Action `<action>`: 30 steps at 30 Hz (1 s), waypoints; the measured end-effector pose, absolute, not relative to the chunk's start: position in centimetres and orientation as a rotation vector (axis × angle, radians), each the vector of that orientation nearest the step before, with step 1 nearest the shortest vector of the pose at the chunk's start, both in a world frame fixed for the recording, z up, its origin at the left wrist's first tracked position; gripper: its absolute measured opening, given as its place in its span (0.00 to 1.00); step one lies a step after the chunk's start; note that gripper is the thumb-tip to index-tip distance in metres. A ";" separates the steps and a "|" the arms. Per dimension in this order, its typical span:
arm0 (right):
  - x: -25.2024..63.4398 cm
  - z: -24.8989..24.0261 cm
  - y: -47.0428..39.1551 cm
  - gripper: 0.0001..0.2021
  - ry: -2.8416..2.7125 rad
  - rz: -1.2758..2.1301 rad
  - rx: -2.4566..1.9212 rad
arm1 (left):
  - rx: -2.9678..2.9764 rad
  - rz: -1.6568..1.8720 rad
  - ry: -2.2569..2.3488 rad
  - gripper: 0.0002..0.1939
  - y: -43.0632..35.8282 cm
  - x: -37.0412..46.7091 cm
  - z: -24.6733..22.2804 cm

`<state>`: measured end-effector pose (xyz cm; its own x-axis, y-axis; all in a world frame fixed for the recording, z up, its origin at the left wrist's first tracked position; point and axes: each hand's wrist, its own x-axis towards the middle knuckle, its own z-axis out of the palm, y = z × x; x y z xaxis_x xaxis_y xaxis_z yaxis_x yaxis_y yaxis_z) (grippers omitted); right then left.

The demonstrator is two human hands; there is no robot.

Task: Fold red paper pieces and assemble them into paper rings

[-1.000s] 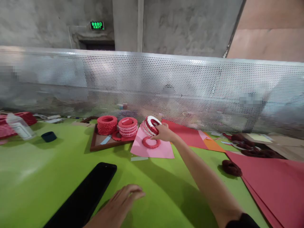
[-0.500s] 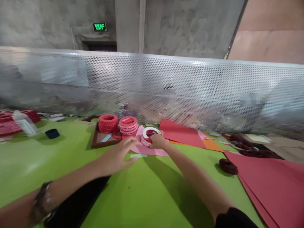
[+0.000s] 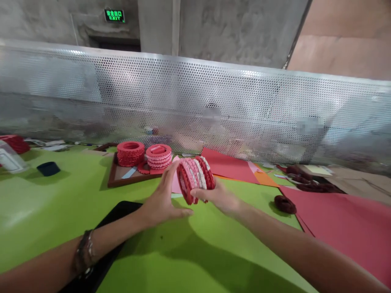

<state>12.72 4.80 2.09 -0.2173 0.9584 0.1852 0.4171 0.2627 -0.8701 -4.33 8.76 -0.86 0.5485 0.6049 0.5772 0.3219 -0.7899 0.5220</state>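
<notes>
A stack of scalloped rings in red, pink and white is tipped on its side above the green table. My right hand grips its right end, thumb across the front, the other fingers hidden behind. At the left end, my left hand is open, thumb and fingers spread apart. Its fingertips are close to the rings; whether they touch cannot be made out. Behind the stack lies a pink sheet, partly covered. On a brown tray stand a red ring stack and a pink-and-red ring stack.
Red paper and an orange sheet lie behind my right hand. Farther right are a dark brown yarn bundle and large red sheets. A black flat object lies beneath my left arm. Leftward are a dark blue band and a bottle.
My right hand has lifted the ring stack off the pink sheet and tipped it sideways, toward me. My left hand has moved right, to the stack's left end. The view has shifted slightly.
</notes>
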 end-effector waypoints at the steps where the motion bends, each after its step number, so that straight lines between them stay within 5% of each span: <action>1: 12.2 1.5 4.2 0.12 -1.649 1.010 -1.187 | 2.430 1.137 0.730 0.55 8.3 -4.2 -1.0; 10: 10.3 -2.7 2.5 0.13 -1.215 1.355 -0.984 | 2.498 0.907 0.757 0.51 8.1 -5.2 -2.8; 30: 9.7 -3.6 1.6 0.14 -1.234 1.251 -1.030 | 2.521 0.966 0.578 0.48 8.1 -5.6 -3.1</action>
<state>9.75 1.60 -3.59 -0.0790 0.9927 0.0908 -0.1044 0.0823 -0.9911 -5.56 8.14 -3.09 0.6793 0.4984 0.5386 0.2383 -0.8440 0.4805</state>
